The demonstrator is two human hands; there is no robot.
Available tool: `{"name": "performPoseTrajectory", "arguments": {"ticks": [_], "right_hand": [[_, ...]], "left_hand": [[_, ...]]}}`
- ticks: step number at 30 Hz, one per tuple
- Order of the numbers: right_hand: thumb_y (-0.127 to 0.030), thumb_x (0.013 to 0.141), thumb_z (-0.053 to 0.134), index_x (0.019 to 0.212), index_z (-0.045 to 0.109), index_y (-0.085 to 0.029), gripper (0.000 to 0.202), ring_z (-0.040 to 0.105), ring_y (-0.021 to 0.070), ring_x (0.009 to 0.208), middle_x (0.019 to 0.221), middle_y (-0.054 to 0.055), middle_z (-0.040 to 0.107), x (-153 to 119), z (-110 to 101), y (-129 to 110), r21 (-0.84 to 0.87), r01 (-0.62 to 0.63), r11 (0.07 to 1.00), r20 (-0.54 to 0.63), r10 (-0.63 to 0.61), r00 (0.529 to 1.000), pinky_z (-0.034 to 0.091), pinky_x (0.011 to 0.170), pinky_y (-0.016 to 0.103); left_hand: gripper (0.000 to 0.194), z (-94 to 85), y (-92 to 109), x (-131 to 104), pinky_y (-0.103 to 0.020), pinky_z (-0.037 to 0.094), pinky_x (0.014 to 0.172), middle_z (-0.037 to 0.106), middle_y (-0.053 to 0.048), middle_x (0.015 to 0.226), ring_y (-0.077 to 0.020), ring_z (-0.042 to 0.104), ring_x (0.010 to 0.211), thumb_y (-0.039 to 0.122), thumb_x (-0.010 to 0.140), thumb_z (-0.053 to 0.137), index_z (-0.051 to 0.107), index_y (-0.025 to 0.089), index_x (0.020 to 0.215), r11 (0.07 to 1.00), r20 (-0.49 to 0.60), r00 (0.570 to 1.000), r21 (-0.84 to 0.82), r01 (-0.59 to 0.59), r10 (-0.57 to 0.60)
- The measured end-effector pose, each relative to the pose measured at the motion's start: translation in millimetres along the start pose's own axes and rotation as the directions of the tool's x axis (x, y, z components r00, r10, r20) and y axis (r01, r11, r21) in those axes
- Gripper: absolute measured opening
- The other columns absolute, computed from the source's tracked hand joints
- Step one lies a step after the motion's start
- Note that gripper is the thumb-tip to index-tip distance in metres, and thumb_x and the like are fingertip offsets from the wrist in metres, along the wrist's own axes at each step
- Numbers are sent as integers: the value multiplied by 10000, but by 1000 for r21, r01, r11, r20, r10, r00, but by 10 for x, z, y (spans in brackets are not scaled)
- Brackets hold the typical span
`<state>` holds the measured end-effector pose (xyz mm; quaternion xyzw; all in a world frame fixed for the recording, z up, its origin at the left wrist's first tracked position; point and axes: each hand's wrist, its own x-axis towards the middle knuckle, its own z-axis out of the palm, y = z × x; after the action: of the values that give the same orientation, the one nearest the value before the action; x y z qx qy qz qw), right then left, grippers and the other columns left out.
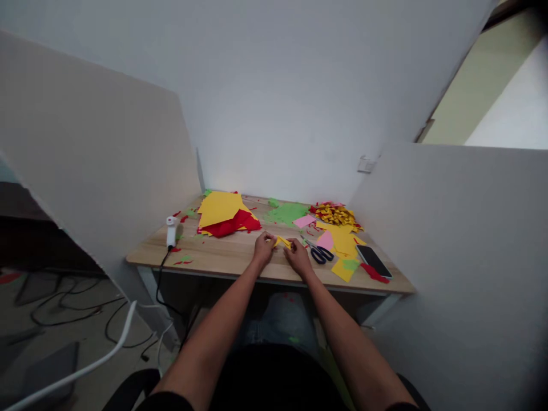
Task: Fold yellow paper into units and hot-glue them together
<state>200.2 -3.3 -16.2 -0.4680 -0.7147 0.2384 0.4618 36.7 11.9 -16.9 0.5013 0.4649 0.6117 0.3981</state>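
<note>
Between my two hands, near the table's front edge, is a small folded strip of yellow paper (283,241). My left hand (264,249) pinches its left end, and my right hand (298,255) pinches the right end. The strip looks bent in the middle; its exact fold is too small to make out. Just right of my right hand lie scissors (320,253) with dark handles, blades pointing away to the left. A pink paper piece (325,240) and yellow sheets (342,237) lie beyond and beside them.
Yellow sheets (220,208) and red paper (226,226) are piled at the back left. Green paper (287,213) lies at the back middle, a heap of small yellow pieces (336,215) at the back right. A phone (374,261) lies right; a white corded device (171,233) stands left.
</note>
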Motion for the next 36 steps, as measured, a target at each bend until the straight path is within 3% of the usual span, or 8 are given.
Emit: {"name": "performPoseTrajectory", "arguments": {"ticks": [11, 21, 24, 36], "right_hand": [[-397, 958, 618, 1165, 622, -160, 315, 647, 180, 912, 1092, 61, 655, 37, -39, 17, 157, 10, 987, -52, -2, 999, 559, 816, 382], [-368, 974, 602, 1172, 607, -151, 294, 633, 125, 738, 980, 35, 658, 51, -15, 43, 394, -65, 917, -68, 99, 993, 558, 645, 279], [-363, 974, 605, 1167, 607, -149, 289, 626, 116, 711, 954, 28, 655, 48, -2, 34, 435, -73, 897, -45, 103, 994, 550, 617, 263], [-334, 951, 642, 1203, 603, -157, 310, 657, 169, 875, 1054, 49, 659, 44, -45, -10, 408, -103, 907, 36, 97, 995, 576, 786, 364]], "left_hand": [[279, -39, 18, 4, -374, 579, 806, 664, -70, 1076, -181, 659, 925, 355, 946, 623, 634, 135, 1116, 999, 228, 973, -26, -28, 34], [261, -1, -9, -52, -368, 581, 800, 679, -61, 1043, -175, 667, 899, 348, 936, 640, 650, 130, 1080, 996, 403, 915, 78, -49, 13], [269, -24, -34, -9, -382, 579, 820, 673, -67, 1072, -183, 664, 928, 346, 937, 638, 644, 132, 1098, 993, 405, 914, 99, -70, 24], [276, -35, -101, 23, -365, 579, 790, 667, -65, 1053, -172, 659, 894, 356, 944, 625, 634, 134, 1107, 995, 346, 937, 62, -81, 54]]}}
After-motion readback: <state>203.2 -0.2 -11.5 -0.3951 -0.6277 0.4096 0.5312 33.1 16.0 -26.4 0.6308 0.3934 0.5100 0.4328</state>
